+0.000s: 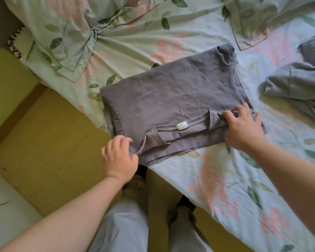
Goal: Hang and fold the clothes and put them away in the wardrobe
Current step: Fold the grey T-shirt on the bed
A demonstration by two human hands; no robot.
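Observation:
A grey-purple T-shirt lies partly folded on the bed, its collar with a white label toward me. My left hand pinches the near left shoulder corner of the shirt with curled fingers. My right hand grips the shirt's right shoulder beside the collar, fingers curled into the cloth. Both sleeves look tucked under the body of the shirt.
The floral bedsheet covers the bed; a floral pillow lies at the far left and another at the far right. More grey clothes are heaped at the right edge. Yellow wooden floor and my legs are below.

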